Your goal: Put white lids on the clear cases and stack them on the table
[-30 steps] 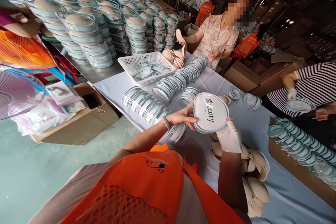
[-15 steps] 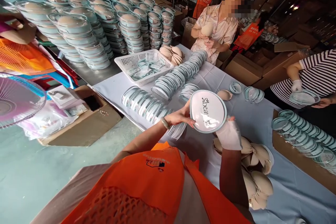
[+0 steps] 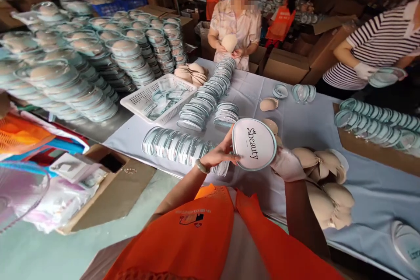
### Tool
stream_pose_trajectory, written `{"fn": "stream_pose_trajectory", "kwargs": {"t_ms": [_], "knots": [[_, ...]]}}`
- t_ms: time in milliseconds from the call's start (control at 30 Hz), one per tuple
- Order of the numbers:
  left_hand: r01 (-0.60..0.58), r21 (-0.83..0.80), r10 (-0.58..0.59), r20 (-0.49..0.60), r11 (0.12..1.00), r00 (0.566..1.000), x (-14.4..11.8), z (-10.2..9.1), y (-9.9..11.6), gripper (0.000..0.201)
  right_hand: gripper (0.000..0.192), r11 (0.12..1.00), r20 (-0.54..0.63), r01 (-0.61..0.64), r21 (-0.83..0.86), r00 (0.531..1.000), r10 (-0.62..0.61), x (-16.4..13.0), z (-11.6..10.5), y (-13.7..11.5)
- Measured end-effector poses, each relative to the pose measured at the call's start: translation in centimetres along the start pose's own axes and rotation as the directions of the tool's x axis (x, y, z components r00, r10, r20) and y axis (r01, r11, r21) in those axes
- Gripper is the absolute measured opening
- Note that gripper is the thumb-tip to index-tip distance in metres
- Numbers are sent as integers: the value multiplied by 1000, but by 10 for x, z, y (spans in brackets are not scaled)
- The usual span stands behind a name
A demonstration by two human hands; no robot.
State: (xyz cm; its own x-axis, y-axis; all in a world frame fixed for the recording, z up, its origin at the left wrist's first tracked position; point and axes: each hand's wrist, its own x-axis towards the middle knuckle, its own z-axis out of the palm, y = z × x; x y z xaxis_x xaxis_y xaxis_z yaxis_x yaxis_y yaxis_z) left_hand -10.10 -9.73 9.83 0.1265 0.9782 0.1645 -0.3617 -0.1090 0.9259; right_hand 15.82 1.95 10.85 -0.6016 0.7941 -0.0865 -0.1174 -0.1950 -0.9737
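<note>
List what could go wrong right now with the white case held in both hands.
1. The case is gripped only at its edges by the left hand and gloved right hand, above the table's near edge; a slip might send it to the floor.
2. The row of lids stands on edge beside the left forearm; a nudge may topple it.

I've turned the case (image 3: 255, 144) between my fingers (image 3: 229, 133): its lettering, sideways a second ago, now reads slanting down toward the right-hand fingers (image 3: 278, 157).
</note>
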Motion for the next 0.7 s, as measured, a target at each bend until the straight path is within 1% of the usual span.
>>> {"fn": "stream_pose_trajectory", "kwargs": {"t_ms": [100,167,233,267,333,400,433,500,533,600,700], "knots": [[122,-5,-122,13,992,992,-4,3,-2,131,37,982,-3,-93,165,996,95,-12,-1,5],[175,26,-175,2,984,985,-5,6,-4,131,38,968,6,-98,231,995,99,-19,4,10],[211,53,-210,-20,976,977,-5,9,-9,132,43,971,3,-75,227,997,76,-23,10,14],[221,65,-219,-37,973,975,-5,9,-11,135,45,982,-13,-57,181,998,60,-25,13,15],[213,81,-205,-96,974,974,-7,9,-17,141,47,1000,-61,5,19,998,-4,-28,16,15],[178,58,-167,-153,982,974,-9,4,-21,149,48,976,-83,115,-188,988,-133,-31,18,14],[152,17,-147,-173,988,974,-11,0,-21,151,45,937,-69,189,-293,973,-218,-32,17,13],[108,-110,-127,-185,988,975,-15,-8,-20,149,33,812,-4,331,-481,925,-380,-33,17,11],[94,-175,-125,-180,980,976,-17,-12,-18,146,28,750,31,380,-542,900,-434,-33,16,10],[102,-251,-147,-170,963,974,-20,-14,-14,137,22,664,81,426,-614,871,-484,-30,15,9],[203,-202,-237,-160,958,958,-22,-6,-13,125,23,627,60,399,-670,870,-490,-21,15,15]]}}
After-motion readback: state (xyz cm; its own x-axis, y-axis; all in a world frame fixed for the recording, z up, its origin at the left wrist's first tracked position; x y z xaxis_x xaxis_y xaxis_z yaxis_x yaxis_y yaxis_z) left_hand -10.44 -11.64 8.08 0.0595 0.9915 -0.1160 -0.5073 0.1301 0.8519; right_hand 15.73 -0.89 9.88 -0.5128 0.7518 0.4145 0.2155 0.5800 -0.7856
